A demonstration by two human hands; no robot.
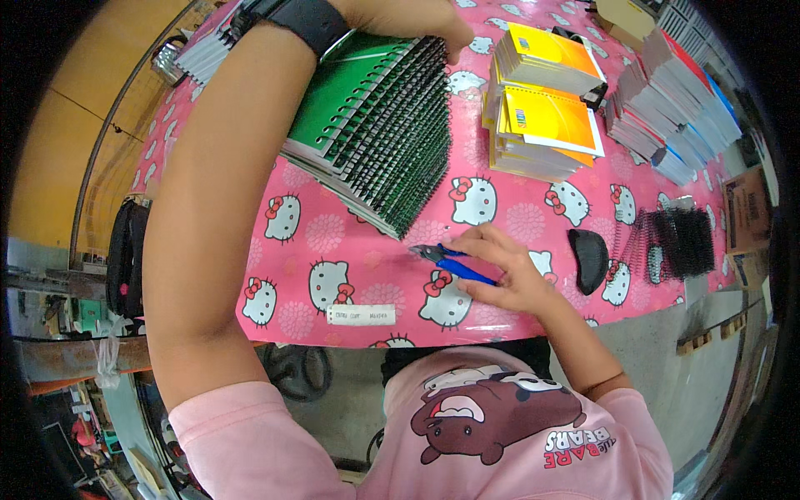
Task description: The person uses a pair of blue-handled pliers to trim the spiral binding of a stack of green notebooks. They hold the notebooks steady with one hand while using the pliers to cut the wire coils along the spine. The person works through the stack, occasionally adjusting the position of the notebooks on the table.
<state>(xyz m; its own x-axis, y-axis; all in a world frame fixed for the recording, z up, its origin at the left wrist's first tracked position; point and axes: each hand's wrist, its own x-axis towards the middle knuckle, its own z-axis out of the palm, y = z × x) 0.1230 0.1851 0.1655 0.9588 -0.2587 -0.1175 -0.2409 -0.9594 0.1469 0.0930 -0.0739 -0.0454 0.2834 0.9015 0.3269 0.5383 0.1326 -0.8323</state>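
Note:
A tall stack of green-covered spiral notebooks [346,104] stands on the table, its black wire bindings facing right. My left hand [408,18] reaches over the stack's far end, its fingers bent down round the far right corner; the top of the picture cuts off part of it. Near the stack's front corner, my right hand [504,267] is closed on blue-handled wire cutters [462,268]. Their small metal jaws point left toward the lowest notebooks, and appear just apart from them.
Yellow-and-orange booklets [546,117] stand in piles beyond my right hand, with stacked books [667,100] farther right. A black curved object [588,261] and black binding coils [679,242] lie at right. A white label strip [361,315] lies near the pink tablecloth's [308,250] front edge.

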